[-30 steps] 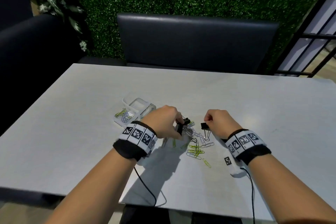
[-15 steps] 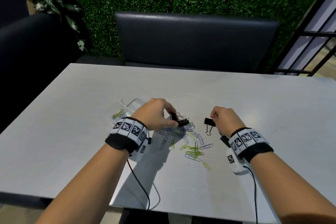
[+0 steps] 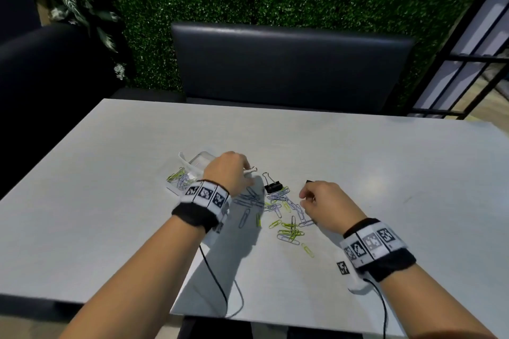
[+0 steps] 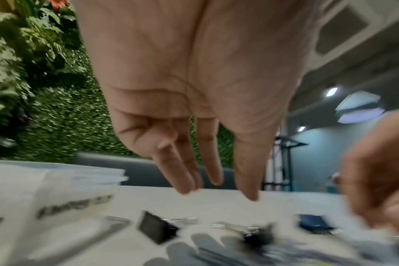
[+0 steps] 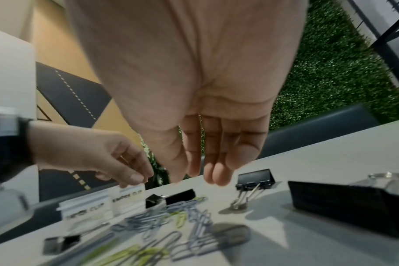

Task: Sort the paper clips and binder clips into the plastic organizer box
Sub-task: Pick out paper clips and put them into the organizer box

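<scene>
Left hand (image 3: pixel 230 172) hung slack-fingered, empty, near clear organizer box (image 3: pixel 202 161); right hand (image 3: pixel 326 205) loose, empty, above wire paper clips (image 3: pixel 286 224).

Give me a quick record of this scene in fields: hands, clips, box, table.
left hand: above the table beside the organizer box, fingers extended down, holding nothing visible in the left wrist view
right hand: above the clip pile, fingers straight, empty in the right wrist view
organizer box: clear plastic, far left of the pile, partly hidden by the left hand
binder clips: black, several loose on the table
paper clips: silver and green, scattered pile between the hands
table: white
</scene>
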A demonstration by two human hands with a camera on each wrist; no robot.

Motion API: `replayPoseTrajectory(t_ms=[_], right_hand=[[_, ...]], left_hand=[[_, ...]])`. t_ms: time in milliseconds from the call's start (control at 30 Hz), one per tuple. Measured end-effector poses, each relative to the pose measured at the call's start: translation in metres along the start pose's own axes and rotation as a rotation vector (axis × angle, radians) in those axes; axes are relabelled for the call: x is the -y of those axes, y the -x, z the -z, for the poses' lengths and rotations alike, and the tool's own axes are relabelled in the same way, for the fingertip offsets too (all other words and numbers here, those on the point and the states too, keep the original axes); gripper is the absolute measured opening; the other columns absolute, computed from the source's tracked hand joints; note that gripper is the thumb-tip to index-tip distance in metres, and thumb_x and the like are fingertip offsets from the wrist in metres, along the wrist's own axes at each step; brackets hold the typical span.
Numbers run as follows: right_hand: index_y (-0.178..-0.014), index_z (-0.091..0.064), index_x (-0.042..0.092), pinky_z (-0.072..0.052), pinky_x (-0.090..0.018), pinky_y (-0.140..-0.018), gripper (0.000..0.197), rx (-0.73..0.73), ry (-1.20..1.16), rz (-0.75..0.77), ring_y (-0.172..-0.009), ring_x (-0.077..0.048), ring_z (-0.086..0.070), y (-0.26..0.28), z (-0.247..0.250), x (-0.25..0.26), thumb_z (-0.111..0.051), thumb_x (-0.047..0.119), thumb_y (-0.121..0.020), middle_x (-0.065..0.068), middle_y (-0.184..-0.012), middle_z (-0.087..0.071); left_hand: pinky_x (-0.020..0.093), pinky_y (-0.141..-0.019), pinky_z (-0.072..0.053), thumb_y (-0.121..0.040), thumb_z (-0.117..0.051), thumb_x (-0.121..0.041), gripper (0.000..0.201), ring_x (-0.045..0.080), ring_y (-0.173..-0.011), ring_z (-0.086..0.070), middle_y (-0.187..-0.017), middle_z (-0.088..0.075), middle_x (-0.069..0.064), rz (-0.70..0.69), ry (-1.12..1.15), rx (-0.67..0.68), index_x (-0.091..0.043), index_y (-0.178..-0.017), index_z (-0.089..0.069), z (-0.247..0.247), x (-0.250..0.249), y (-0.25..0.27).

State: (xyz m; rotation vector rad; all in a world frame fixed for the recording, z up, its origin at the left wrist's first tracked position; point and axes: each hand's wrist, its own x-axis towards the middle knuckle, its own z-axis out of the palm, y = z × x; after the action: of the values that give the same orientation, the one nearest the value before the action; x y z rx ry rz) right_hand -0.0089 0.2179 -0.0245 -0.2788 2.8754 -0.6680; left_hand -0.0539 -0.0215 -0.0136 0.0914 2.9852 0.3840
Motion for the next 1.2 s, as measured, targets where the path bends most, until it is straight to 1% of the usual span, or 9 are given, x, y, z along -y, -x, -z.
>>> replayPoseTrajectory(t_ms=[100, 233, 300, 467, 633, 833, 933, 1000, 1200], right_hand=[[-0.123, -0.063, 0.020, -0.048, -0.027, -0.088, 0.050, 0.142, 0.023, 0.015, -0.100, -0.011, -0.057, 0.012, -0.003, 0.002, -0.080, 0.037, -0.079, 0.005, -0.115, -0.058], [-0.131, -0.056, 0.017, -0.047, -0.035, -0.098, 0.079, 0.216, 0.203, -0.014, -0.119, -0.020, -0.051, 0.025, -0.010, 0.000, -0.087, 0.044, -0.064, -0.001, -0.127, -0.051], [-0.129, -0.058, 0.015, -0.046, -0.035, -0.097, 0.076, 0.201, 0.227, -0.036, -0.119, -0.023, -0.052, 0.025, -0.015, -0.004, -0.087, 0.043, -0.065, -0.002, -0.127, -0.050], [-0.113, -0.069, 0.012, -0.048, -0.035, -0.090, 0.043, 0.124, 0.203, -0.049, -0.108, -0.025, -0.058, 0.021, -0.024, -0.010, -0.080, 0.034, -0.078, -0.006, -0.114, -0.058], [-0.093, -0.073, 0.012, -0.052, -0.037, -0.082, 0.008, 0.111, 0.211, -0.055, -0.097, -0.028, -0.064, 0.020, -0.028, -0.008, -0.069, 0.014, -0.086, -0.007, -0.102, -0.065], [-0.080, -0.069, 0.010, -0.057, -0.042, -0.077, 0.014, 0.117, 0.181, -0.115, -0.083, -0.027, -0.067, 0.020, -0.028, -0.008, -0.057, 0.011, -0.088, -0.008, -0.091, -0.069], [-0.091, -0.068, 0.005, -0.055, -0.041, -0.079, 0.026, 0.171, 0.187, -0.097, -0.086, -0.028, -0.066, 0.024, -0.024, -0.003, -0.073, 0.029, -0.084, -0.009, -0.094, -0.067], [-0.098, -0.065, 0.005, -0.053, -0.040, -0.083, 0.031, 0.212, 0.226, -0.086, -0.091, -0.028, -0.064, 0.024, -0.022, 0.000, -0.079, 0.027, -0.080, -0.009, -0.099, -0.065], [-0.086, -0.065, 0.007, -0.058, -0.040, -0.082, 0.007, 0.212, 0.232, -0.097, -0.086, -0.027, -0.069, 0.020, -0.026, -0.003, -0.068, 0.013, -0.088, -0.012, -0.092, -0.070]], left_hand=[[0.029, -0.076, -0.052, -0.076, -0.074, -0.056, 0.039, 0.013, -0.095, -0.064, -0.107, -0.067, -0.010, -0.174, 0.044, 0.094, -0.033, -0.107, -0.071, -0.013, -0.022, 0.041], [0.034, -0.079, -0.052, -0.060, -0.077, -0.071, 0.072, 0.017, -0.100, -0.061, -0.110, -0.061, -0.007, -0.322, -0.035, 0.163, -0.031, -0.119, -0.066, -0.042, -0.049, 0.066], [0.035, -0.078, -0.054, -0.060, -0.078, -0.070, 0.071, 0.021, -0.098, -0.062, -0.107, -0.060, -0.003, -0.345, -0.070, 0.181, -0.029, -0.116, -0.067, -0.052, -0.056, 0.064], [0.034, -0.069, -0.051, -0.076, -0.078, -0.040, 0.030, 0.030, -0.092, -0.066, -0.098, -0.065, 0.008, -0.340, -0.057, 0.175, -0.019, -0.097, -0.073, -0.056, -0.060, 0.054], [0.039, -0.079, -0.057, -0.086, -0.067, -0.019, 0.020, 0.032, -0.095, -0.068, -0.100, -0.072, 0.011, -0.307, -0.032, 0.151, -0.018, -0.104, -0.074, -0.063, -0.056, 0.053], [0.040, -0.080, -0.058, -0.089, -0.062, -0.021, 0.019, 0.028, -0.094, -0.069, -0.102, -0.073, 0.006, -0.322, 0.000, 0.145, -0.020, -0.105, -0.074, -0.065, -0.054, 0.053], [0.039, -0.081, -0.058, -0.090, -0.062, -0.020, 0.020, 0.028, -0.094, -0.069, -0.103, -0.073, 0.007, -0.321, 0.016, 0.141, -0.019, -0.106, -0.074, -0.064, -0.055, 0.054], [0.039, -0.082, -0.058, -0.091, -0.062, -0.019, 0.022, 0.028, -0.095, -0.069, -0.104, -0.072, 0.008, -0.314, 0.031, 0.154, -0.019, -0.109, -0.074, -0.063, -0.055, 0.054], [0.035, -0.085, -0.056, -0.092, -0.060, -0.019, 0.023, 0.026, -0.099, -0.067, -0.107, -0.072, 0.009, -0.285, 0.123, 0.188, -0.019, -0.109, -0.075, -0.059, -0.053, 0.055]])
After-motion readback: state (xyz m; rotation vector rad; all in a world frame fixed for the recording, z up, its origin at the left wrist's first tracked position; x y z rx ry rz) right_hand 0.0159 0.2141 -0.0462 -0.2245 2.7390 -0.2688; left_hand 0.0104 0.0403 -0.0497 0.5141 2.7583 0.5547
